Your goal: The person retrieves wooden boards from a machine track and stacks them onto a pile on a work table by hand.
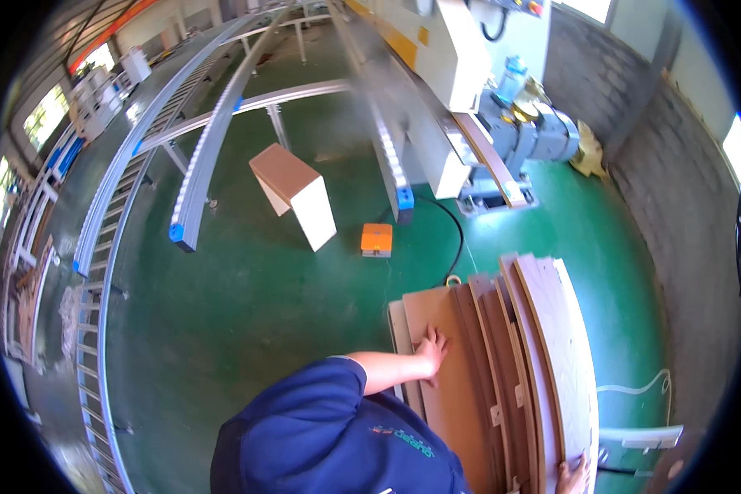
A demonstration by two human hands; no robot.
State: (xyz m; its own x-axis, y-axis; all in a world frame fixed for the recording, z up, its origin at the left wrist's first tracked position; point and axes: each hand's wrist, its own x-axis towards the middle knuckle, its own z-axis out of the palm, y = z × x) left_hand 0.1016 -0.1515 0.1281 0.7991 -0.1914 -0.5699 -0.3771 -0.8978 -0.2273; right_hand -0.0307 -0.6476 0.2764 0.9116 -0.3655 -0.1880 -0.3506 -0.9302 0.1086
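Beside my body leans a row of wooden boards, standing on edge and tilted, with brown and pale faces. My left hand (431, 354) lies with spread fingers on the face of a light-brown board (436, 309) at the left of the row. At the lower right, my right hand (572, 476) has its fingers bent round the edge of a pale board (564, 329), the outer part of the row. Part of that hand is cut off by the lower picture edge.
An orange foot-pedal-like box (376, 239) sits on the green floor ahead. Left of it stands a bent brown-and-white panel piece (292, 185). Roller rails (210, 156) run away ahead, and a large machine (461, 107) stands at the right. A black cable (461, 239) crosses the floor.
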